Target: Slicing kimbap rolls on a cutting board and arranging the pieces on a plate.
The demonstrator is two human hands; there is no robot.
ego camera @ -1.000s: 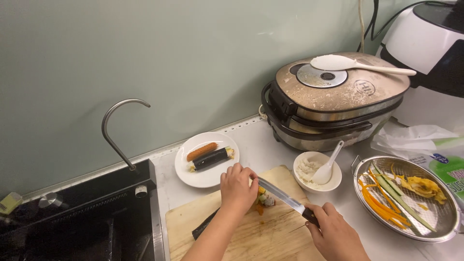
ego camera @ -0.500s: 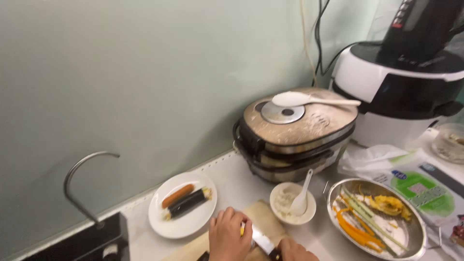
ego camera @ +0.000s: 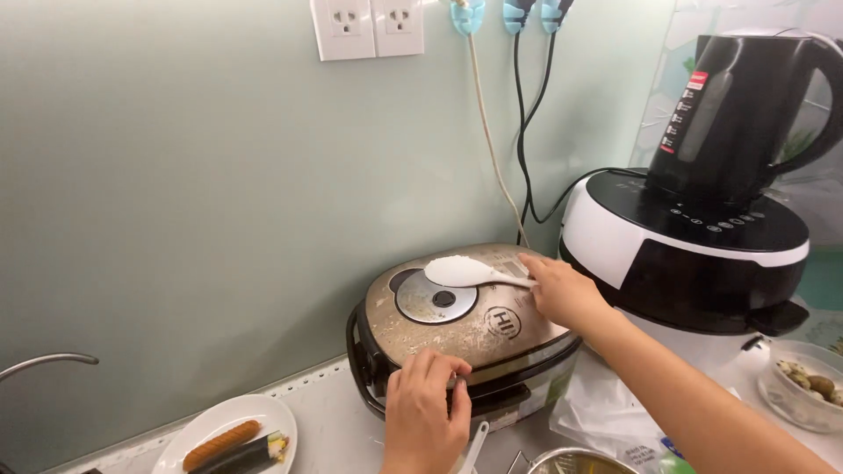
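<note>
A bronze rice cooker [ego camera: 439, 329] with a scuffed lid stands on the counter against the wall. A white rice paddle [ego camera: 465, 271] lies on its lid. My right hand [ego camera: 562, 290] is closed on the paddle's handle at the lid's right side. My left hand [ego camera: 426, 412] rests on the cooker's front edge, fingers over the latch area, holding nothing.
A white plate [ego camera: 233, 430] with a sausage and a dark roll sits at the lower left. A black-and-white appliance [ego camera: 685, 246] with a black kettle [ego camera: 746, 105] on it stands to the right. A bowl [ego camera: 803, 386] of small round pieces is at the far right. Cords hang from wall outlets.
The view has lifted from the cutting board to the rice cooker. Both hands left the knife and food; my right hand took the paddle handle and my left went to the cooker's front.
</note>
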